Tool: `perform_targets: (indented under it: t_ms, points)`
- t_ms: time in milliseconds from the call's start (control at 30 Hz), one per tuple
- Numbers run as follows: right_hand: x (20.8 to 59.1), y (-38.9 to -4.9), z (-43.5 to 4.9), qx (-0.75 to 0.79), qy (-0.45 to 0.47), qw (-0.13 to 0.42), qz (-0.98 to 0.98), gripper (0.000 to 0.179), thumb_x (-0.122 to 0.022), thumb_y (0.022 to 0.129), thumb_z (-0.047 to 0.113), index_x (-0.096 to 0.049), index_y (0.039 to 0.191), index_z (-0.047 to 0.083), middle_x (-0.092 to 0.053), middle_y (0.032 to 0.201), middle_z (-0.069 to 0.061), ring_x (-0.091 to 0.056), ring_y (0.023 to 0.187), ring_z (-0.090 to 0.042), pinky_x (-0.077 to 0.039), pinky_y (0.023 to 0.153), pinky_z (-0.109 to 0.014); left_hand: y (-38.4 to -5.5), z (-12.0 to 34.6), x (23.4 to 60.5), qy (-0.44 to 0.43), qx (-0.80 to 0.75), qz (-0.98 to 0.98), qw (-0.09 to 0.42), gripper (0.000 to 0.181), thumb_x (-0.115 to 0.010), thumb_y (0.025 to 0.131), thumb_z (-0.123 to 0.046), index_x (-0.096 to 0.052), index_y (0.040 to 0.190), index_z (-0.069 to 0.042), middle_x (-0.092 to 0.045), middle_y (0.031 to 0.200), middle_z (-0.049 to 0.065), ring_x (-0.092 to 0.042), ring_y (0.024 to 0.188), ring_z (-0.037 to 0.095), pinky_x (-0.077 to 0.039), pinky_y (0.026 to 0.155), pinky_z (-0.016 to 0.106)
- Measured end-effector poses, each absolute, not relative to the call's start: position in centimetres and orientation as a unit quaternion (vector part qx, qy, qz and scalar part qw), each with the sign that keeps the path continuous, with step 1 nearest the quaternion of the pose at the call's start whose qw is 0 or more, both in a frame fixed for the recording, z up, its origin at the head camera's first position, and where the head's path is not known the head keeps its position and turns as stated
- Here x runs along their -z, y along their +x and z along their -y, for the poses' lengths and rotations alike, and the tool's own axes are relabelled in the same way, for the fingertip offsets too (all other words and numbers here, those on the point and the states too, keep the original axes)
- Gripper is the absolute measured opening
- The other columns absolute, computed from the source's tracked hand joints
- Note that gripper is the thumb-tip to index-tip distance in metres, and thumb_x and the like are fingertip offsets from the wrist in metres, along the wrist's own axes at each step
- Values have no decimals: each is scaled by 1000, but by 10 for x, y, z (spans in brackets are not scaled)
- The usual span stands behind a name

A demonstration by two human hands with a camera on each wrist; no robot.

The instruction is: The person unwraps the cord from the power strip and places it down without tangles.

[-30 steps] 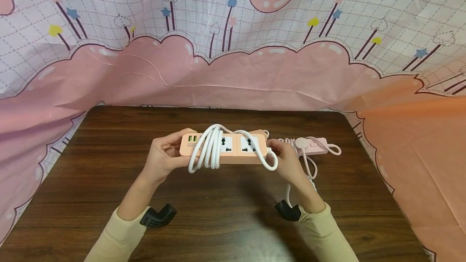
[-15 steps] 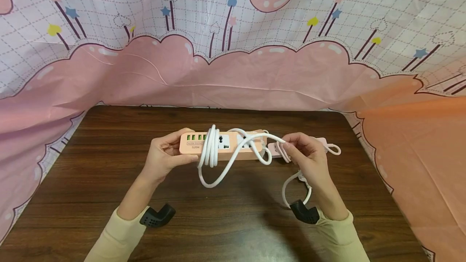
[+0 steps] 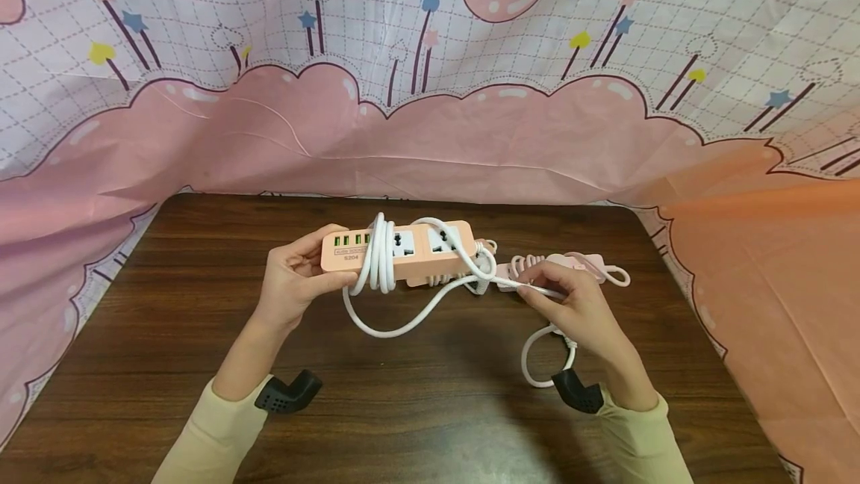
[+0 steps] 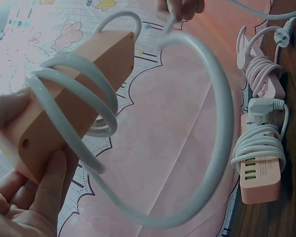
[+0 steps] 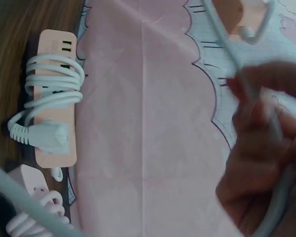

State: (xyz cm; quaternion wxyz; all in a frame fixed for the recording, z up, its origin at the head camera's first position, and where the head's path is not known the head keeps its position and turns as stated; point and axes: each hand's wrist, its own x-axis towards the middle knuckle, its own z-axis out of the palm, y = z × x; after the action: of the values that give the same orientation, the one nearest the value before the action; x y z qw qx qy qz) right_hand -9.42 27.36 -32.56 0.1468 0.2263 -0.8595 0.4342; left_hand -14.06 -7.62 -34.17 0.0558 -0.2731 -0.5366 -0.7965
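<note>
In the head view, my left hand grips the left end of a peach power strip, thumb along its front side. The strip is held above the table with its right end tilted up. Several turns of white cord are wound round it, and a loose loop hangs below. My right hand pinches the cord's free part to the right of the strip. In the left wrist view the strip's underside and the big cord loop show. The right wrist view shows the right fingers round the cord, blurred.
A second peach power strip, its cord wound round it, lies on the wooden table behind the held one. Beside it lies a pale pink power strip with wound cord. Patterned cloth hangs behind the table.
My right hand has left the strip's right end, taken the cord and drawn it to the right. A loop has come off the winding. The strip has shifted left and tilted.
</note>
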Motion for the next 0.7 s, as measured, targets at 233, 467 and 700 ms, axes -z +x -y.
perform_targets:
  t_ms: [233,467,700]
  points:
    - [327,-109,-272,-378,77,211,898,2,-68,83,2,-67,84,0,-52,57,1,-39,50,-3,-31,44,-20,-138,78,341,-296,795,528,32,53,-77,65,14,-61,114,8,-67,101,10,-62,89,16,-53,75,24]
    - [319,-113,-275,-477,-25,285,831,8,-61,89,1,-65,91,-5,-53,64,5,-41,51,-1,-32,44,-15,-138,79,343,-315,782,538,17,52,-78,66,12,-59,115,11,-66,104,9,-62,90,16,-53,75,25]
    - [306,-111,-285,-677,-34,370,635,11,-55,91,-2,-61,85,5,-46,59,1,-38,44,-5,-32,39,-14,-139,82,346,-320,772,550,1,54,-77,64,14,-57,115,13,-66,105,8,-63,88,15,-54,73,26]
